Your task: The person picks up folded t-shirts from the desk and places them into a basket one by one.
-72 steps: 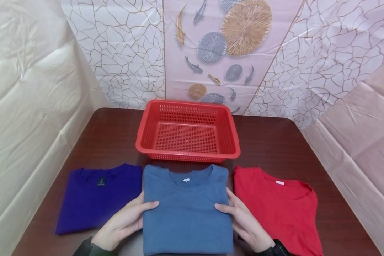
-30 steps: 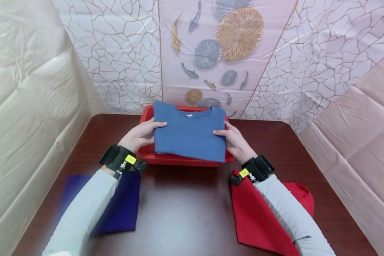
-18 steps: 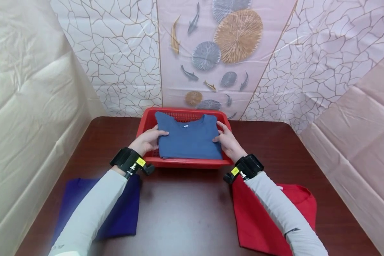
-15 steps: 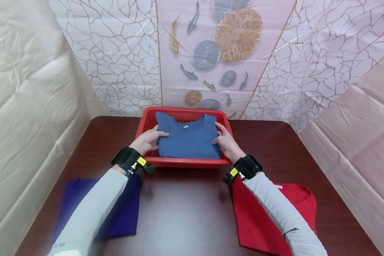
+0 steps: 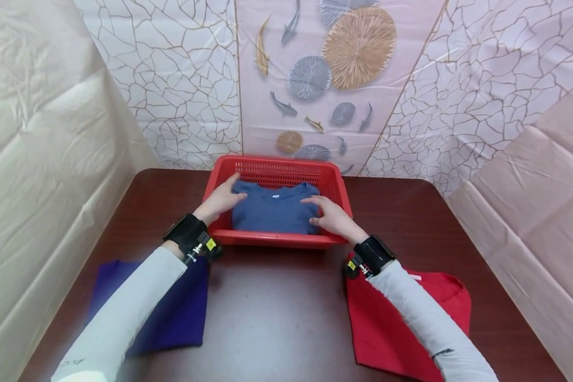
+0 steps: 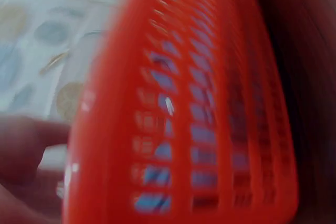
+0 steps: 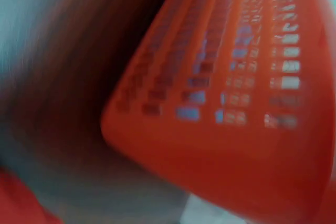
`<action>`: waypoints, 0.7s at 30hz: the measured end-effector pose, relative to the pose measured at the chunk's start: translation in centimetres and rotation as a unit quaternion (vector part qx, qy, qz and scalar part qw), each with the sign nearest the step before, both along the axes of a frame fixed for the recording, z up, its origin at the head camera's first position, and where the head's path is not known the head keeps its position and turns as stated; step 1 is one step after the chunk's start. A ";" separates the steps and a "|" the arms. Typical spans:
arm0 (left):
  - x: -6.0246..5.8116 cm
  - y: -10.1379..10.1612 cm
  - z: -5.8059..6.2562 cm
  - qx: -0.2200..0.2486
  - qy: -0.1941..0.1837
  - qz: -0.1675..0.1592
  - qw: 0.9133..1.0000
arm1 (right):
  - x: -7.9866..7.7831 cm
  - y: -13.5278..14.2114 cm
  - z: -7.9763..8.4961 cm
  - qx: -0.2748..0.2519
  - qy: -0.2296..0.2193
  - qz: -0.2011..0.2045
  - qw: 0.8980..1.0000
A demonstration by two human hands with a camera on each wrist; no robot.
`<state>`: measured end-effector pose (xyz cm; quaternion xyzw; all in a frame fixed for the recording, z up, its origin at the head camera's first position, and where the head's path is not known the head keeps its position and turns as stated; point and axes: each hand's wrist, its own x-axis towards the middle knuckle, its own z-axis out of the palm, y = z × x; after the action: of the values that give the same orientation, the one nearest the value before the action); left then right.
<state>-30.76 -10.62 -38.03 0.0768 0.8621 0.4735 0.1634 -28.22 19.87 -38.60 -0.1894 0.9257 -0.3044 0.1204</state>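
Note:
A folded blue-grey T-shirt lies flat inside the red plastic basket, its collar toward the back. My left hand is over the basket's left side, thumb and fingers spread beside the shirt's left edge. Over the right side, my right hand has its fingers extended above the shirt's right edge. Neither hand grips the cloth. Both wrist views are blurred and mostly filled by the basket's slotted wall; blue cloth shows through the slots.
On the dark wooden table, a folded purple-blue T-shirt lies at the left, partly under my left forearm. A folded red T-shirt lies at the right under my right forearm. Patterned sheets hang behind and at the sides.
Both hands carried the blue-grey T-shirt forward from the table's front and lowered it into the basket. Since then the fingers have let go and the shirt has settled lower inside.

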 end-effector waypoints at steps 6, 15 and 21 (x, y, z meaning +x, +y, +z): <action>1.0 1.2 -0.3 -0.261 0.050 -0.255 0.930 | -0.5 -0.3 -0.2 0.114 -0.037 0.180 0.976; 1.1 1.2 -0.7 -0.316 -0.036 -0.312 0.895 | -0.4 -0.9 -0.5 0.148 -0.134 0.171 0.965; 1.1 0.5 -0.2 -0.263 0.093 -0.256 0.925 | 0.0 -1.2 -0.4 0.092 0.029 0.104 0.990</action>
<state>-29.71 -10.16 -38.24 0.2929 0.9180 0.1623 0.2123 -28.23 18.65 -38.96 -0.2811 0.9283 -0.1984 0.1413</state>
